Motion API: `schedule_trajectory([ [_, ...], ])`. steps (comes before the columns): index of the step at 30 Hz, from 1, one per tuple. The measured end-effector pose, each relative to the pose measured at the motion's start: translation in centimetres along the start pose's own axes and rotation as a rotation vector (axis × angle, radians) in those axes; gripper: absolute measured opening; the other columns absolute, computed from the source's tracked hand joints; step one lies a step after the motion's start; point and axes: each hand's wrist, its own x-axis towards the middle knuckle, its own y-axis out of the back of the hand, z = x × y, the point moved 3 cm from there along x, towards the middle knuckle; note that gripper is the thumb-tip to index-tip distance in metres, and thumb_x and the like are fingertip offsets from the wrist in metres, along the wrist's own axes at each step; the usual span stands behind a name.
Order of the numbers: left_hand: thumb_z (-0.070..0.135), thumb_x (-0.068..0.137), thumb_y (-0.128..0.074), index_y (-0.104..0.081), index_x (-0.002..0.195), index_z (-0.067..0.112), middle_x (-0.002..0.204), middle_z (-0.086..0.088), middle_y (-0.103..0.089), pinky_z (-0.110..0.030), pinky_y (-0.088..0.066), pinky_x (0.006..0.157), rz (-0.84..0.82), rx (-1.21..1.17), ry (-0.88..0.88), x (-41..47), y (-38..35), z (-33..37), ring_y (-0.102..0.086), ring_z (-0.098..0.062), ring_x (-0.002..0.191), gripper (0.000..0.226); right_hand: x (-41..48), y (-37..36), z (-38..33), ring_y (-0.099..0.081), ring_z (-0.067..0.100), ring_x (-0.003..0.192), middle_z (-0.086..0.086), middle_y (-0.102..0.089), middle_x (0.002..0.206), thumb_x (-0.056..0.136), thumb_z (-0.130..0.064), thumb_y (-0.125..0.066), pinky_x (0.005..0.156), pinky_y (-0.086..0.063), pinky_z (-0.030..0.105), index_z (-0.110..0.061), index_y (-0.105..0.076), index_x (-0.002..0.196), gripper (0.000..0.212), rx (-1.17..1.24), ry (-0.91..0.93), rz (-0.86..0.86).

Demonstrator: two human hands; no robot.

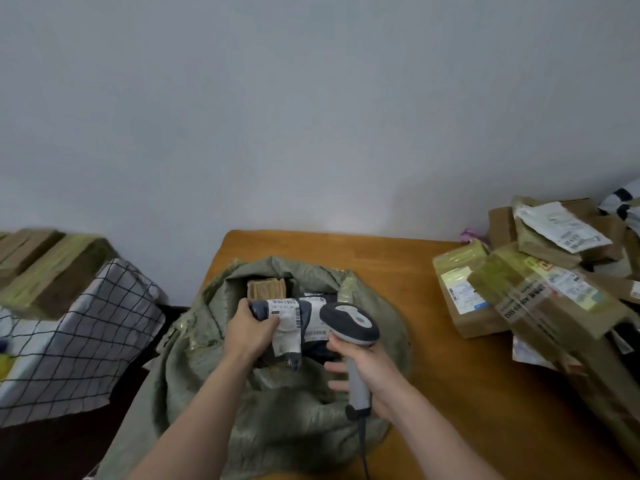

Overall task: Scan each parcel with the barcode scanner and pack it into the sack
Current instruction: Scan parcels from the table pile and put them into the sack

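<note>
Green woven sack [294, 420] gapes, centre frame; left hand [249, 329] grips dark parcel [289, 336] over its mouth, right hand [374, 375] curled round scanner [349, 322] handle. Risk: crumpled label [284, 308] misreads, or parcel drops in unscanned.

pale grey wall [311, 98]; orange wooden table [450, 393], checked cloth [86, 341] leftward

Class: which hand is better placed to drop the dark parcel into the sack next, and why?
Left. The left hand grips the dark parcel right over the open sack, while the right hand is busy holding the barcode scanner.
</note>
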Motion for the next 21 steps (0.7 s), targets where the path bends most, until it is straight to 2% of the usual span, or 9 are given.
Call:
schedule_trajectory([
  [4, 0.027, 0.095, -0.067, -0.043, 0.130, 0.015, 0.118, -0.013, -0.064, -0.038, -0.043, 0.074, 0.198, 0.130, 0.027, 2.0, 1.9, -1.7, -0.064, -0.039, 0.104, 0.044, 1.5, -1.6, 1.1, -0.069, 0.030, 0.113, 0.004, -0.066, 0.131, 0.084, -0.032, -0.085, 0.089, -0.060, 0.056, -0.031, -0.058, 0.134, 0.057, -0.005, -0.034, 0.002],
  [6, 0.027, 0.095, -0.067, -0.043, 0.131, 0.015, 0.124, -0.016, -0.063, -0.040, -0.044, 0.076, 0.244, 0.178, 0.019, 3.3, 2.5, -2.8, -0.063, -0.042, 0.107, 0.045, 2.3, -2.5, 1.6, -0.069, 0.029, 0.114, 0.001, -0.066, 0.128, 0.083, -0.033, -0.085, 0.090, -0.060, 0.056, -0.033, -0.058, 0.131, 0.055, -0.006, -0.043, 0.008],
  [9, 0.027, 0.097, -0.065, -0.043, 0.131, 0.015, 0.125, -0.018, -0.064, -0.040, -0.043, 0.075, 0.132, 0.252, 0.078, 5.3, 1.8, -4.8, -0.064, -0.042, 0.108, 0.042, 3.5, -4.1, 2.2, -0.068, 0.024, 0.114, -0.003, -0.066, 0.125, 0.084, -0.034, -0.084, 0.090, -0.061, 0.051, -0.038, -0.058, 0.120, 0.044, -0.029, -0.033, 0.013],
  [11, 0.026, 0.098, -0.065, -0.045, 0.133, 0.012, 0.127, -0.019, -0.065, -0.040, -0.045, 0.078, 0.031, 0.219, 0.119, 6.0, 0.6, -5.9, -0.064, -0.041, 0.111, 0.042, 4.5, -5.0, 2.7, -0.067, 0.021, 0.113, -0.004, -0.066, 0.124, 0.085, -0.034, -0.083, 0.088, -0.062, 0.048, -0.033, -0.059, 0.129, 0.051, -0.057, -0.036, 0.050],
  [14, 0.023, 0.095, -0.073, -0.053, 0.128, 0.008, 0.126, -0.017, -0.064, -0.038, -0.047, 0.087, -0.094, 0.019, 0.160, 7.1, -1.4, -7.0, -0.061, -0.035, 0.116, 0.041, 5.8, -5.6, 3.3, -0.067, 0.022, 0.112, 0.000, -0.066, 0.126, 0.086, -0.033, -0.083, 0.083, -0.064, 0.047, -0.026, -0.057, 0.135, 0.056, -0.037, -0.053, 0.128],
  [16, 0.016, 0.093, -0.076, -0.056, 0.119, 0.009, 0.120, -0.013, -0.065, -0.036, -0.049, 0.085, -0.155, -0.151, 0.203, 7.8, -2.4, -7.5, -0.063, -0.031, 0.109, 0.033, 6.5, -5.6, 3.6, -0.068, 0.024, 0.111, 0.002, -0.067, 0.126, 0.087, -0.032, -0.081, 0.081, -0.064, 0.048, -0.025, -0.059, 0.133, 0.051, -0.016, -0.064, 0.154],
  [19, 0.007, 0.094, -0.073, -0.062, 0.121, 0.005, 0.121, -0.015, -0.071, -0.038, -0.056, 0.083, -0.265, -0.435, 0.315, 8.8, -3.4, -8.0, -0.069, -0.029, 0.101, 0.029, 6.9, -5.0, 3.9, -0.070, 0.022, 0.108, -0.001, -0.068, 0.123, 0.089, -0.030, -0.079, 0.083, -0.063, 0.050, -0.028, -0.062, 0.127, 0.042, -0.020, -0.064, 0.155],
  [21, 0.008, 0.095, -0.072, -0.061, 0.123, 0.006, 0.123, -0.016, -0.071, -0.040, -0.057, 0.082, -0.312, -0.438, 0.316, 9.3, -3.9, -7.9, -0.070, -0.030, 0.100, 0.030, 7.1, -4.6, 4.2, -0.070, 0.019, 0.108, -0.004, -0.068, 0.120, 0.090, -0.029, -0.078, 0.086, -0.062, 0.051, -0.032, -0.062, 0.118, 0.033, -0.021, -0.066, 0.145],
])
